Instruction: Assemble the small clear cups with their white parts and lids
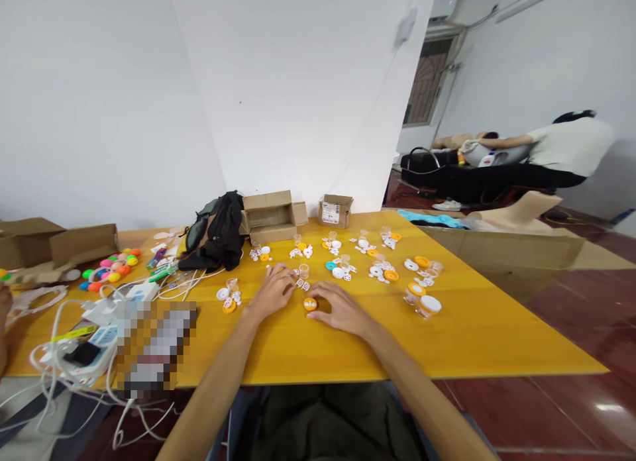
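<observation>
Yellow table, orange lid flat, beside right hand

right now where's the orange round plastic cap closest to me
Head view: the orange round plastic cap lies on the yellow table between the left hand and right hand, nearer the right.

A bare makeshift workroom: yellow table strewn with plastic caps, cardboard boxes (plain white walls).
</observation>
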`<state>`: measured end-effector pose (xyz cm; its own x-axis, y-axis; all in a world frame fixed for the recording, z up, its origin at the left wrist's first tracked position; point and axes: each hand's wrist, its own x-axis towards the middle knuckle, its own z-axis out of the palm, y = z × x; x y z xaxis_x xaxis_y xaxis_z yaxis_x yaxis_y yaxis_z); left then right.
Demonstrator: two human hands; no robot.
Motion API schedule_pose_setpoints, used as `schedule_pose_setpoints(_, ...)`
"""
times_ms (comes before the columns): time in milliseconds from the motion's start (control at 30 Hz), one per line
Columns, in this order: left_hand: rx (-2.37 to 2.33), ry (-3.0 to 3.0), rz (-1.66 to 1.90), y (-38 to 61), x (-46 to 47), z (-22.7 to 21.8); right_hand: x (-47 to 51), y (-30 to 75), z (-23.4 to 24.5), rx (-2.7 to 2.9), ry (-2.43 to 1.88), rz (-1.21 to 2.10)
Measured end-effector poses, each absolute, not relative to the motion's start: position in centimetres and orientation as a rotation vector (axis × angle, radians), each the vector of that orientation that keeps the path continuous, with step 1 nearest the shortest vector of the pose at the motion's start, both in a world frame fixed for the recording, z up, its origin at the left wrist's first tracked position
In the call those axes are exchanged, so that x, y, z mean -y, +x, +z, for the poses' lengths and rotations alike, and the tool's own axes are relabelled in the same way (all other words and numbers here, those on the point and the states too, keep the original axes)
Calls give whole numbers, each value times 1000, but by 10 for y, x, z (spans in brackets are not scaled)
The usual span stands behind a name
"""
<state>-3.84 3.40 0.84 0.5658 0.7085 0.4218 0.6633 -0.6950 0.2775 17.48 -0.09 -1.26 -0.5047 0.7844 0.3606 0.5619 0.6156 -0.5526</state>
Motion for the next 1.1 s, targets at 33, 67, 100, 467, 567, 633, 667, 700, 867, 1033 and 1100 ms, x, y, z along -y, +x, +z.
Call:
schedule_pose_setpoints(33,-1176,2681,802,-37,-34,8,1,175,-13,2254,-1051,494)
schedule_pose_setpoints(67,-1168,2659,816,-36,-33,8,1,175,-13,2257,-1048,494)
schedule_pose_setpoints(100,-1160,2636,830,-34,-33,7,0,176,-13,2259,-1046,494)
schedule_pose_setpoints(467,-1074,2431,862,-23,-27,10,-7,177,-24,2252,-966,425)
schedule_pose_setpoints(567,-1058,2409,832,-21,-25,9,-7,177,-24,2249,-974,425)
schedule_pose_setpoints(633,-1056,2398,814,-20,-25,9,-8,177,-25,2245,-973,419)
schedule_pose_setpoints(667,-1052,2397,806,-19,-25,8,-8,177,-25,2239,-970,415)
schedule_pose_setpoints(700,-1044,2399,802,-19,-24,8,-8,177,-26,2234,-966,411)
schedule_pose_setpoints(867,-993,2439,790,-19,-23,7,-8,177,-25,2228,-951,399)
schedule_pose_setpoints(1033,-976,2462,778,-19,-22,7,-7,177,-22,2230,-949,419)
schedule_pose_setpoints(1100,-972,2470,767,-19,-22,7,-7,176,-22,2228,-956,424)
